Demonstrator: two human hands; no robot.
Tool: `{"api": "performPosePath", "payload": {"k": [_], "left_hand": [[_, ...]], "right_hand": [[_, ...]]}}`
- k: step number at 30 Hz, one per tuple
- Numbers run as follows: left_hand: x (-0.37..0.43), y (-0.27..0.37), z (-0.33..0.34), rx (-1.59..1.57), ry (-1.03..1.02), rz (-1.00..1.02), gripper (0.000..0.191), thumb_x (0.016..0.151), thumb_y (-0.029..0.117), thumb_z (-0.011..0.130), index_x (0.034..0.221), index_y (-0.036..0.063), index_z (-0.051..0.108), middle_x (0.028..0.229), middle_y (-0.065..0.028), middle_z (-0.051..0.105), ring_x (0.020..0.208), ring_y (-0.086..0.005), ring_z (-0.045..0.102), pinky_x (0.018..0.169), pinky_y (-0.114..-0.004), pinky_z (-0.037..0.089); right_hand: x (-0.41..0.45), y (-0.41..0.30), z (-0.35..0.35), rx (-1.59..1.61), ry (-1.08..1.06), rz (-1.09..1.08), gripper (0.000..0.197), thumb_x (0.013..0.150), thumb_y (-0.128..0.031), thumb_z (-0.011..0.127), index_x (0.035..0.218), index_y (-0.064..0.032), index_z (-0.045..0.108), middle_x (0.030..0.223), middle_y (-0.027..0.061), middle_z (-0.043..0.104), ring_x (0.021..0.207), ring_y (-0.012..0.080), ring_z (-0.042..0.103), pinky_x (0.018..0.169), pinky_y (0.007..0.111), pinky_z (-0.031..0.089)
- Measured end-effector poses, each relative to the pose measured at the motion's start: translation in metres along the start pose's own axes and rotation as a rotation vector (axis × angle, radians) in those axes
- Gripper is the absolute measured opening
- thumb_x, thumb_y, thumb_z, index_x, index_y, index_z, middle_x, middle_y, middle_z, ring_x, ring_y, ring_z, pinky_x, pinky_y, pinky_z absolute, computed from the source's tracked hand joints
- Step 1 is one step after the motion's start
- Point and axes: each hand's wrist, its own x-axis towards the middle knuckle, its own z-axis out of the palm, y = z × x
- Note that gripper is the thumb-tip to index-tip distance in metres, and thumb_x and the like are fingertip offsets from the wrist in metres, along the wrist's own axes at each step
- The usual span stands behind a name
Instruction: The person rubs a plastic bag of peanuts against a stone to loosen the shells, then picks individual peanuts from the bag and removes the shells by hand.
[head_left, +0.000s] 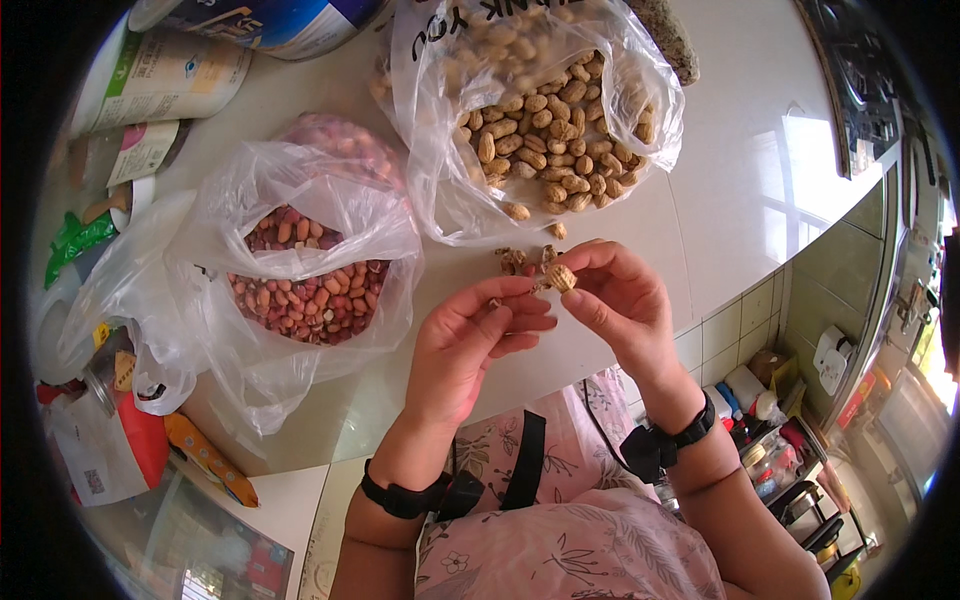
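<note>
My right hand (626, 307) pinches a peanut shell (560, 278) between thumb and forefinger. Close beside it, my left hand (480, 322) has its fingers curled and its forefinger tip near the shell. A small pale bit shows by the left thumb; whether that hand grips it is unclear. Just beyond the fingertips, broken peanut shells (512, 260) lie on the table. Farther off, a clear plastic bag (427, 187) gapes around many unshelled peanuts (559, 142). To the left, another plastic bag (367, 232) holds reddish shelled peanut kernels (315, 300).
Along the left edge of the glossy table (720, 217) stand a large blue tin (285, 26), a white canister (180, 75) and several packages. An orange packet (210, 457) lies at the lower left. A gas stove (862, 90) is at the upper right, with crowded shelves (780, 457) below.
</note>
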Motion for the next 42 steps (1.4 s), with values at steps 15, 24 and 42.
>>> {"api": "performPosePath", "payload": {"k": [15,24,42], "left_hand": [[0.006,0.001,0.001,1.226,0.153,0.785,0.011,0.082,0.009,0.06,0.092,0.0069,0.063,0.105,-0.0072,0.059,0.1,-0.028,0.049,0.087,-0.038,0.038],[-0.015,-0.005,-0.004,0.958,0.108,0.644,0.023,0.094,0.02,0.043,0.097,0.0032,0.059,0.1,-0.0108,0.055,0.076,-0.0144,0.052,0.062,-0.026,0.042],[-0.064,0.064,0.009,1.035,0.368,0.688,0.02,0.089,0.01,0.044,0.098,-0.0021,0.057,0.091,-0.0093,0.052,0.075,-0.0152,0.047,0.068,-0.026,0.04]], "right_hand": [[0.012,0.005,-0.003,-1.129,-0.052,-0.439,0.018,0.07,-0.002,0.065,0.086,-0.0085,0.063,0.077,0.0057,0.052,0.072,0.0242,0.055,0.06,0.035,0.047],[0.015,0.007,-0.001,-1.257,-0.075,-0.391,0.017,0.07,-0.004,0.066,0.086,-0.0081,0.063,0.079,0.0048,0.052,0.073,0.0236,0.055,0.061,0.034,0.048],[0.047,-0.028,-0.007,-1.182,0.064,-0.5,0.021,0.07,0.001,0.064,0.089,-0.0078,0.064,0.083,0.0068,0.053,0.074,0.0254,0.057,0.063,0.034,0.048]]}}
